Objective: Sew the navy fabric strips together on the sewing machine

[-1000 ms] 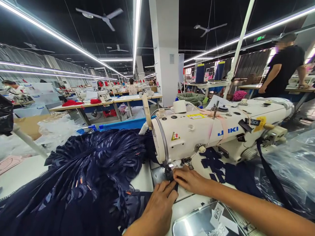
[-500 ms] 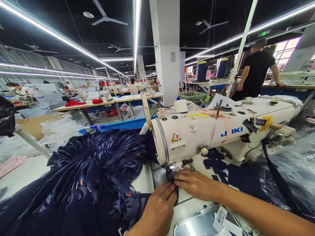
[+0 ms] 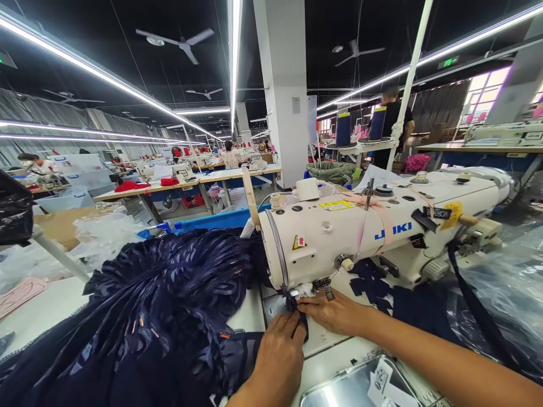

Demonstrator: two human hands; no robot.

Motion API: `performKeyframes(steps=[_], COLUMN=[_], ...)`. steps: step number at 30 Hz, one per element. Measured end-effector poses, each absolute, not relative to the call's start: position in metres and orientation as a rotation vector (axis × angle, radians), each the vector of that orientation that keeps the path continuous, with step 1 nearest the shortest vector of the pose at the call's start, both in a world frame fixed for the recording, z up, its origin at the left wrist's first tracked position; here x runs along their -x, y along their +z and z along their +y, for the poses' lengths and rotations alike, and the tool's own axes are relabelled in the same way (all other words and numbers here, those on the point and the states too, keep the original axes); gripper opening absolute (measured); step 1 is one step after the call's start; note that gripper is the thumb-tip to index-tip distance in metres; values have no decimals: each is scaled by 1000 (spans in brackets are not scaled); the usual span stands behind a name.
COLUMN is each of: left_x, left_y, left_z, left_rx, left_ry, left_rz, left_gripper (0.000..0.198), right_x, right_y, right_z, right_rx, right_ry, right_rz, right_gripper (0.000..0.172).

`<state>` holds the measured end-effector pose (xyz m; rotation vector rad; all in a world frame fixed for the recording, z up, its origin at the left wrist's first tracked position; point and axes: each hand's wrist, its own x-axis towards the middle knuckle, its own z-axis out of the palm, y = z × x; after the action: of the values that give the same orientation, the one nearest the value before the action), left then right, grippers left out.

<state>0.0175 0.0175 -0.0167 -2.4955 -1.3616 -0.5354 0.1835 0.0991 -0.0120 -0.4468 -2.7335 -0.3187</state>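
Observation:
A white JUKI sewing machine point(image 3: 314, 243) stands in front of me, and its presser foot point(image 3: 291, 301) is down at the left end of the head. Both hands are at the near side of that foot, on a piece of navy fabric point(image 3: 305, 323). My left hand point(image 3: 280, 347) presses on the fabric with its fingers together, just short of the foot. From the right, my right hand point(image 3: 333, 312) reaches under the machine head, its fingertips closed on the fabric beside the foot. A large heap of navy garments point(image 3: 169, 299) spreads left of my left hand.
Navy scraps point(image 3: 369, 285) and clear plastic point(image 3: 504, 294) lie right of the machine. White labels point(image 3: 382, 379) rest on a metal plate point(image 3: 335, 390) near me. Two thread cones point(image 3: 343, 130) stand behind the machine. A person in black point(image 3: 405, 121) is beyond them.
My hands stay on the fabric at the presser foot, with the left shifted slightly. The view has tilted a little. The person in black has moved left, behind the thread cones.

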Motion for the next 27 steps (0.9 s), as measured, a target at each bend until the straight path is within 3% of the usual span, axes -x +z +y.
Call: performKeyframes(steps=[17, 27], left_x=[-22, -21], left_y=[-20, -24], left_z=[28, 31], left_rx=[2433, 2357], left_ry=[-463, -557], left_rz=[-1359, -1339], left_gripper=[36, 36], right_x=[-183, -178], right_y=[-20, -12], right_z=[104, 103], right_rx=[515, 579], right_ry=[-332, -251], right_rz=[-2723, -2678], right_gripper=[36, 32])
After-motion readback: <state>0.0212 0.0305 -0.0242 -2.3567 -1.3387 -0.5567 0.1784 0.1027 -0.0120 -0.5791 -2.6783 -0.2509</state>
